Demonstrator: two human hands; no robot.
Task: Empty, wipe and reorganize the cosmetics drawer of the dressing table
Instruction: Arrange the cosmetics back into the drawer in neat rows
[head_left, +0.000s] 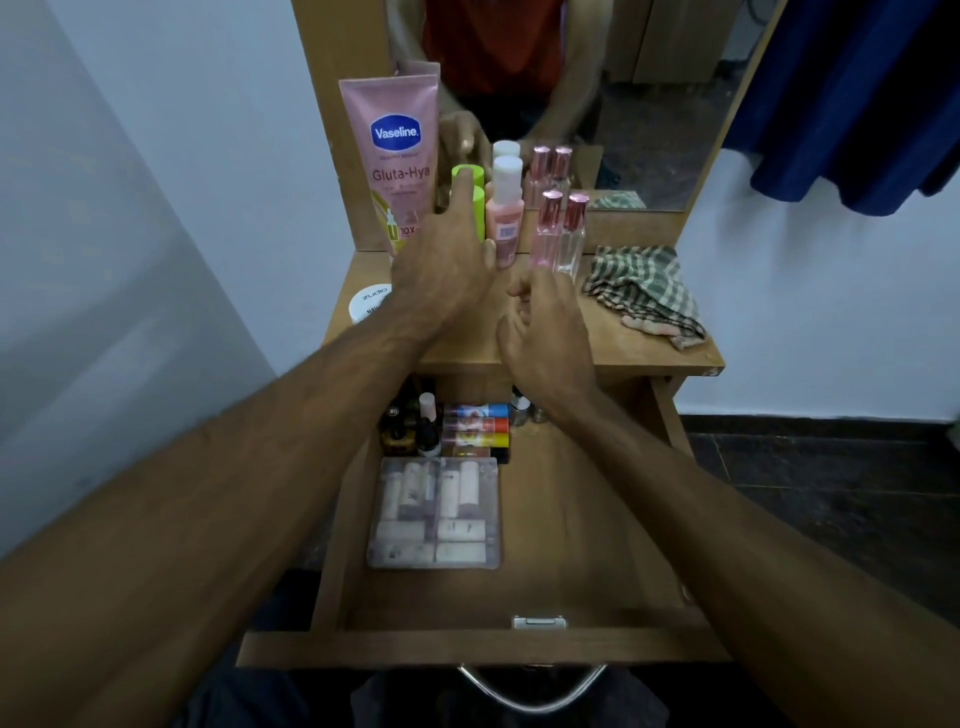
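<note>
The wooden drawer is pulled open below the dressing table top. It holds a clear plastic box of small tubes, coloured lip balm sticks and small dark bottles at the back. On the top stand a pink Vaseline tube, a green-capped bottle, a pink bottle with a white cap and two slim perfume bottles. My left hand is wrapped around the green-capped bottle, hiding its body. My right hand hovers just before the perfume bottles, fingers loosely curled and holding nothing.
A checked green cloth lies crumpled on the right of the top. A white round jar sits at the left edge. The mirror rises behind the bottles. Blue fabric hangs at the right; a white wall stands at the left.
</note>
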